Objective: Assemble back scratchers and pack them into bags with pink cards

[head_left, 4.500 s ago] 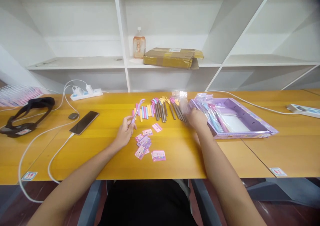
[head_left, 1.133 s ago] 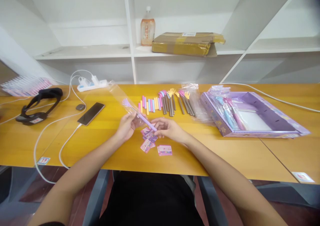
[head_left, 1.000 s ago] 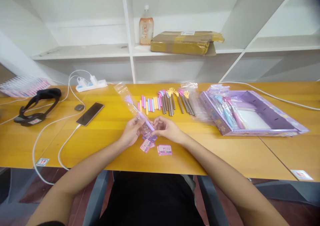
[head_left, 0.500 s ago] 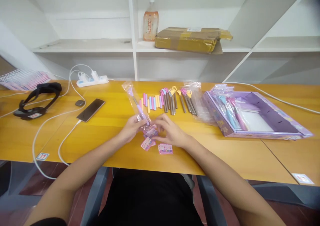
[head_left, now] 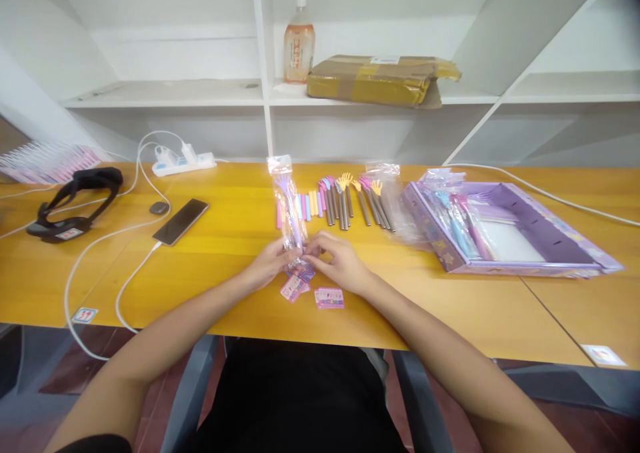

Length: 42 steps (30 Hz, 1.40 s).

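Observation:
A purple back scratcher (head_left: 294, 216) lies inside a clear plastic bag (head_left: 279, 166), its claw end pointing away from me. My left hand (head_left: 267, 264) is closed round the lower part of the bagged scratcher. At the bag's near end, the fingers of my right hand (head_left: 340, 261) are pinched together against the plastic. Small pink printed cards (head_left: 294, 288) lie just under my hands, with another little stack of cards (head_left: 330, 298) beside them. Beyond, coloured handle tubes (head_left: 313, 203) stand in a row, partly covered by the bag, next to metal-stemmed claw heads (head_left: 343, 203).
On the right sits a purple open box (head_left: 550, 267) with bagged back scratchers (head_left: 475, 229). Loose plastic bags (head_left: 407, 213) lie beside it. Leftward are a charging phone (head_left: 181, 221), black headgear (head_left: 75, 203) and a power strip (head_left: 185, 163). A bottle (head_left: 299, 46) and carton (head_left: 375, 79) occupy the shelf.
The bagged back scratcher has swung from a leftward slant to nearly upright in view, and its bag now stretches out flat. My right hand has closed in on the bag's near end.

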Available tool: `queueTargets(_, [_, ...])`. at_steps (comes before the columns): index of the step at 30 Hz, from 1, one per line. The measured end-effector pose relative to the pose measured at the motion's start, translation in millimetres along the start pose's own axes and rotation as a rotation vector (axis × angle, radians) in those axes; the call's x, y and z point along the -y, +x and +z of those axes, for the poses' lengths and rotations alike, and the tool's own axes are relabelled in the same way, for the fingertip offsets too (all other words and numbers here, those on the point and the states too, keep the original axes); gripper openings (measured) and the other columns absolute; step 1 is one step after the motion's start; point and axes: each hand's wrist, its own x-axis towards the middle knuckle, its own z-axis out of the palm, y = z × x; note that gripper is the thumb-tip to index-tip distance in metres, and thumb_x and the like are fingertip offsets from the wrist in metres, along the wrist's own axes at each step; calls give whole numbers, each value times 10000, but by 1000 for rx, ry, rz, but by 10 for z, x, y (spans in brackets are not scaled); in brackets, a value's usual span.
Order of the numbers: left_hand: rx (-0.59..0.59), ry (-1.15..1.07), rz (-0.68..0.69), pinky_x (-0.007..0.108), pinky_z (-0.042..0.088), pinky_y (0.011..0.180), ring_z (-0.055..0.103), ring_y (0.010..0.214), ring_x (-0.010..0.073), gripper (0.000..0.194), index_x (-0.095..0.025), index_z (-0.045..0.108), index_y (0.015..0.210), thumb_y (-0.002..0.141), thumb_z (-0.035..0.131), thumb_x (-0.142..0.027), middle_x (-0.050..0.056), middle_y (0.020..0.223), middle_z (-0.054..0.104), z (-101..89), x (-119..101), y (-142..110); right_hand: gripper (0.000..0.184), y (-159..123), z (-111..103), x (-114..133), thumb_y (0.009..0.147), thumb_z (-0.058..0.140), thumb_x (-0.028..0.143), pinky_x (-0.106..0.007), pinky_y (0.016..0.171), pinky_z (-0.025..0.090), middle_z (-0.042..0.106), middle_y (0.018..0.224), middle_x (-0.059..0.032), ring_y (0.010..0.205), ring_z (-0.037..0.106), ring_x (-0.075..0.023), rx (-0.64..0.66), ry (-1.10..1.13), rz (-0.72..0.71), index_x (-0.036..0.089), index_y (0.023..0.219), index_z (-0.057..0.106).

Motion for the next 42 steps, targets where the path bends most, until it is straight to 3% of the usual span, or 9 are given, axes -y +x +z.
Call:
queueTargets(4, [-15,138,23,287,538,703,649,761,161,511,-136,692,1057,765,920,-489,47,904,701,-61,31,30,115,-24,58,-48,995,694,293,-307,724,516,617,898,-18,790,595,-147,-26,88,138,207,958,627])
queueTargets(7, [2,145,44,300,552,728,689,822,189,491,-137,721,1089,793,896,-488,86,984,744,-103,37,49,369,-26,106,-91,899,799,413,-283,611,563,628,989,-19,809,665,-160,-41,392,379,229,1108,557])
queueTargets(11, [6,173,68,297,562,703,708,783,193,470,-134,725,1056,790,901,-479,84,931,760,-131,53,58,527,-11,121,-128,795,885,519,-279,519,583,649,791,40,602,675,-145,89,725,603,222,1045,529])
queueTargets(24, [178,194,85,320,583,777,733,838,206,425,-144,698,1123,858,857,-435,87,930,752,-133,-37,15,502,14,38,-87,800,907,493,-231,551,557,698,667,31,554,670,-112,228,831,547,205,860,500])
queueTargets(28, [88,148,130,355,559,931,719,1014,238,562,-165,693,1204,761,936,-411,98,1094,752,-142,-36,24,490,23,15,-91,805,908,469,-231,520,548,698,732,51,529,669,-110,230,880,567,198,986,543])
queueTargets(31, [-92,72,184,284,535,858,687,955,192,546,-177,723,1182,771,915,-482,69,1081,743,-143,-82,32,447,9,-33,-23,827,893,456,-213,508,525,701,763,37,540,675,-104,416,924,561,179,962,569])
queueTargets(36, [-392,-108,269,218,471,654,603,722,115,437,-189,729,1105,812,861,-484,8,882,691,-163,-236,57,426,-73,-47,140,811,897,480,-211,592,578,753,841,-15,635,731,-117,1060,918,610,148,950,670])
queueTargets(39, [-400,-76,268,204,392,554,537,608,95,345,-198,694,1028,825,846,-432,-28,751,623,-188,-275,65,459,-96,-34,208,801,892,527,-225,626,614,748,820,-7,666,759,-138,1309,911,675,158,947,661])
queueTargets(42, [-343,6,207,195,362,541,503,579,82,334,-185,684,974,806,865,-411,-38,708,597,-182,-231,65,493,-62,-116,224,810,871,566,-191,465,533,750,854,-4,602,742,-137,1309,857,743,181,995,627])
